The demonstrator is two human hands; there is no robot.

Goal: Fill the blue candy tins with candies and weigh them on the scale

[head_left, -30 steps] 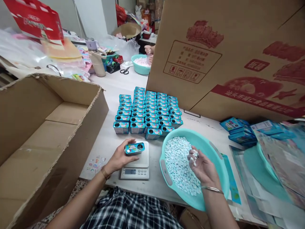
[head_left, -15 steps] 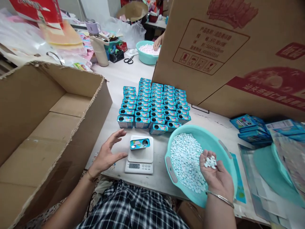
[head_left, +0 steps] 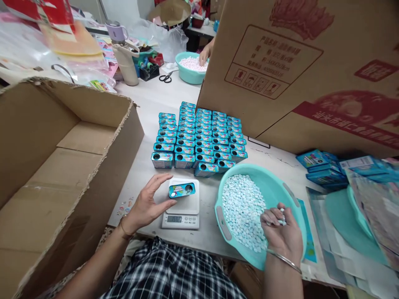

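Note:
A small blue candy tin (head_left: 182,190) stands on the white kitchen scale (head_left: 180,221), its round hole showing on top. My left hand (head_left: 149,203) is open beside it, thumb and fingers spread at the tin's left, with nothing between them. Palm up over the turquoise basin (head_left: 288,195), my right hand (head_left: 282,232) has its fingers curled round several white candies (head_left: 281,221). Loose pale candies (head_left: 243,207) fill the basin's left part. Behind the scale, rows of similar blue tins (head_left: 204,143) stand close together.
An open cardboard box (head_left: 124,137) stands at the left, and a large printed carton (head_left: 299,83) at the back right. Stacked blue packs (head_left: 324,174) lie at the right. Farther back are a tumbler (head_left: 123,58), scissors (head_left: 166,77) and a co-worker's hand (head_left: 205,54) in another basin (head_left: 190,76).
My left hand has moved right, closer to the tin on the scale. The fingers of my right hand have curled in over the candies that lay on the open palm.

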